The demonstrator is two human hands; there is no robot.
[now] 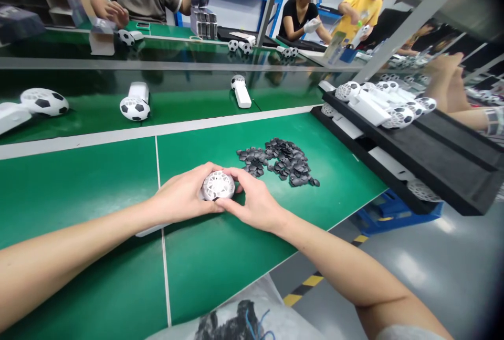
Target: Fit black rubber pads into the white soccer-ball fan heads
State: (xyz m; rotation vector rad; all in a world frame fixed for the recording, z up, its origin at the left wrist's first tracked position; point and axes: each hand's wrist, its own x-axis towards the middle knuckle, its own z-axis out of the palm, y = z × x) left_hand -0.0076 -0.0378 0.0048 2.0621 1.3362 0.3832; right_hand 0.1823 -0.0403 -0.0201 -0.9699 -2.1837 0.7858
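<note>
A white openwork ball head (219,186) is held between both hands above the green table (205,271). My left hand (179,195) wraps round its left side, and a white handle (151,230) shows partly beneath that wrist. My right hand (255,201) grips the ball's right side with thumb and fingers. The tip of a dark piece shows by the right fingers, mostly hidden. Just beyond the right hand lies a loose pile of small black pieces (293,164).
Black trays (444,145) with white ball-headed units stand at the right. Behind the table, a green conveyor (189,98) carries several football-patterned units (135,107). People work across the line, and another person's arm reaches in at the right. A blue stool (401,216) stands below the trays.
</note>
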